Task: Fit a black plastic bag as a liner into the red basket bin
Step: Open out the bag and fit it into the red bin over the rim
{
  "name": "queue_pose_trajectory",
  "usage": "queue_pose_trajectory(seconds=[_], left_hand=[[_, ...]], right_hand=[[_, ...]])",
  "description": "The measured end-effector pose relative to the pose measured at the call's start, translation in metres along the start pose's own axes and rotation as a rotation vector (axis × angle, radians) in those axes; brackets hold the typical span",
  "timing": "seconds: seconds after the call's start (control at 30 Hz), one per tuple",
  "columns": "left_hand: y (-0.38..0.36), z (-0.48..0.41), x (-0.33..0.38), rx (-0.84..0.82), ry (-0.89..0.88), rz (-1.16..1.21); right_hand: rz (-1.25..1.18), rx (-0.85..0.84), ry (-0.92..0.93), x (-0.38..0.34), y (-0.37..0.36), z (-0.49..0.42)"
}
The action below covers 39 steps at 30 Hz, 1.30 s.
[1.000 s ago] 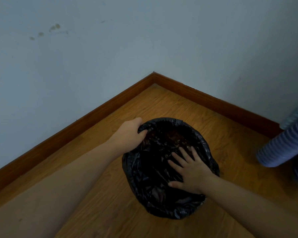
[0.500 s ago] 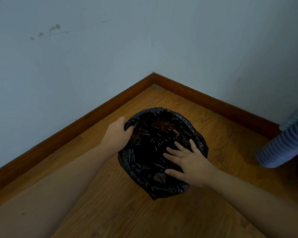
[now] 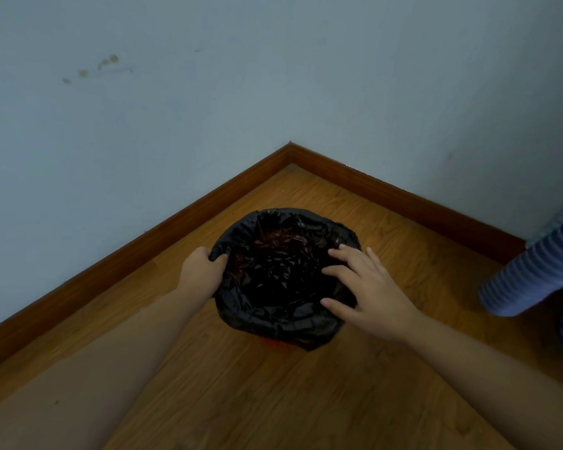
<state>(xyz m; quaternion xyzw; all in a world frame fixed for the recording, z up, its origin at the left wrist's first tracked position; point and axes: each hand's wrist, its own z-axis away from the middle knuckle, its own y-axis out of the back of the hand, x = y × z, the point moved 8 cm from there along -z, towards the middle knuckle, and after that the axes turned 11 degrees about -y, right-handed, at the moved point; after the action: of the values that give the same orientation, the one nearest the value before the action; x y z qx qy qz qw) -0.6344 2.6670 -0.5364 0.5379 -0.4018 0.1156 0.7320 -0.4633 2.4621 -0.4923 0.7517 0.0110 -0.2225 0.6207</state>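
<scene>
The black plastic bag (image 3: 283, 277) lines the red basket bin (image 3: 275, 343) and is folded over its rim all round; only a small red patch of the bin shows under the bag's near edge. The bin stands on the wooden floor near the room corner. My left hand (image 3: 203, 271) grips the bag and rim at the bin's left side. My right hand (image 3: 364, 287) lies with fingers spread on the bag at the right rim, holding nothing.
Two pale walls with a brown skirting board (image 3: 403, 196) meet in the corner behind the bin. A blue striped sleeve or trouser leg (image 3: 533, 271) juts in at the right. The wooden floor (image 3: 273, 401) stretches toward me.
The bin has moved away from me toward the corner, with my left hand on its rim. My right hand slid from the bag's front side to the right rim.
</scene>
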Motion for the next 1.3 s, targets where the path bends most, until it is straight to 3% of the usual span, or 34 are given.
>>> queue_pose_trajectory(seconds=[0.23, 0.37, 0.47, 0.57, 0.63, 0.7, 0.8, 1.03, 1.2, 1.3], left_hand=[[-0.011, 0.007, 0.001, -0.002, 0.037, 0.200], [-0.022, 0.012, 0.008, -0.088, 0.077, 0.410], [-0.026, 0.018, 0.021, -0.133, -0.012, 0.270], [-0.010, 0.026, 0.045, 0.083, -0.242, 0.003], [-0.003, 0.043, 0.079, 0.221, -0.548, -0.228], [-0.015, 0.063, 0.107, 0.196, -0.835, -0.399], [-0.047, 0.084, 0.118, 0.004, -1.003, -0.449], [-0.073, 0.090, 0.111, -0.147, -1.010, -0.469], [-0.069, 0.085, 0.108, -0.196, -0.980, -0.424], [-0.062, 0.082, 0.105, -0.164, -0.945, -0.397]], right_hand=[[0.113, 0.005, 0.303, -0.041, -0.003, 0.009], [0.081, 0.059, 0.188, -0.032, 0.000, 0.003], [0.080, 0.092, 0.094, -0.023, 0.004, -0.004], [0.088, 0.109, 0.045, -0.019, 0.005, -0.009], [0.081, 0.114, 0.027, -0.019, 0.005, -0.011], [0.063, 0.116, 0.021, -0.020, 0.004, -0.012], [0.047, 0.114, 0.041, -0.023, 0.001, -0.012], [-0.016, 0.077, 0.044, -0.025, -0.007, -0.010], [0.125, 0.148, 0.260, -0.041, -0.002, 0.000], [0.151, 0.181, 0.274, -0.039, -0.002, 0.000]])
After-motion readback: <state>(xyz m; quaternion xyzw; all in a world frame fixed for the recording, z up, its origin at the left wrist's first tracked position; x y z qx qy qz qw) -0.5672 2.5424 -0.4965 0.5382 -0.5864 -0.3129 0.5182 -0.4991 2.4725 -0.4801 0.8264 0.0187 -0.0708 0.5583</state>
